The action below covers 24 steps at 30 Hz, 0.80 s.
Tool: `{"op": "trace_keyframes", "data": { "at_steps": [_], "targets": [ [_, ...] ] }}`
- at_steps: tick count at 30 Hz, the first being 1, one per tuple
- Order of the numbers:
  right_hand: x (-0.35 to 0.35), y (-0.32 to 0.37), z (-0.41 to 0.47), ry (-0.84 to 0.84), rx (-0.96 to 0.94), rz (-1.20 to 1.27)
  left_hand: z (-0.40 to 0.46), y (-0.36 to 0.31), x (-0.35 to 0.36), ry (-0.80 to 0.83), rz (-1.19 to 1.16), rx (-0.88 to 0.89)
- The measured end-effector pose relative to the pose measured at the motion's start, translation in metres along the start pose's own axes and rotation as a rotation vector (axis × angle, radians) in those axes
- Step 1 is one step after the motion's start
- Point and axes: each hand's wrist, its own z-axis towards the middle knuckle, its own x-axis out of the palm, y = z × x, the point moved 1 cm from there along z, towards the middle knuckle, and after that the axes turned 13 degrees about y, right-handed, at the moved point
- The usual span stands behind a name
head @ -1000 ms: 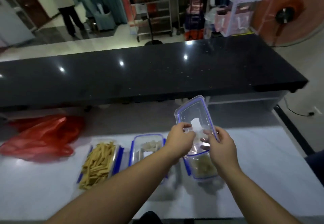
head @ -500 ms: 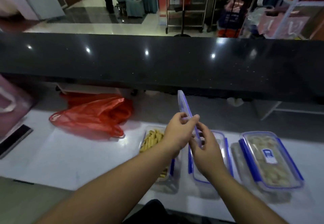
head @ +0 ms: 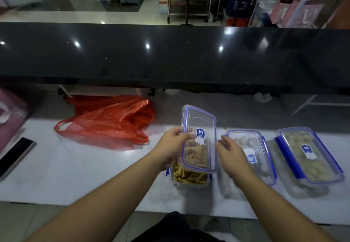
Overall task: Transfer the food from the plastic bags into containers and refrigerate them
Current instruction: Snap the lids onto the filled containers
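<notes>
While a black glossy counter (head: 170,56) spans the far side, the white desk (head: 75,166) below it carries everything else. On its left part lies a crumpled red plastic bag (head: 109,122), and a dark flat slab (head: 15,155) sits near the left edge. Three clear containers with blue clips stand in a row on the desk's right half. The rightmost container (head: 310,156) holds pale food pieces and has its lid on. The middle container (head: 253,152), just beside it, also wears a labelled lid over pale food. The left container (head: 189,177) is filled with yellow stick-shaped food and is partly covered by a clear lid (head: 198,139) tilted above it, far edge raised. The left hand (head: 170,147) grips this lid's left edge, thumb on top and fingers curled beneath. The right hand (head: 229,154) hovers at the lid's right edge with fingers loosely bent; whether it touches the lid is unclear.
</notes>
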Motion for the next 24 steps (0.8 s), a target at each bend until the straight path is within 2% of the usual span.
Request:
{"op": "trace_keyframes", "data": {
  "at_steps": [3, 5, 8, 10, 18, 24],
  "targets": [
    [0.005, -0.011, 0.003, -0.036, 0.042, 0.048, -0.001, 0.011, -0.007, 0.006, -0.069, -0.016],
    [0.008, -0.015, 0.001, -0.060, 0.055, 0.034, -0.003, 0.017, -0.010, -0.015, -0.017, -0.019],
    [0.015, -0.023, -0.002, -0.085, 0.063, -0.005, -0.002, 0.030, -0.024, -0.173, 0.441, -0.019],
    [0.021, -0.027, -0.002, -0.087, 0.074, -0.043, -0.003, 0.037, -0.032, -0.260, 0.649, -0.039],
    [0.037, -0.026, -0.002, -0.064, 0.093, -0.089, -0.005, 0.052, -0.045, -0.325, 0.834, -0.033],
    [0.037, -0.027, 0.000, -0.067, 0.102, -0.146, -0.002, 0.056, -0.047, -0.308, 0.896, -0.077]
  ]
}}
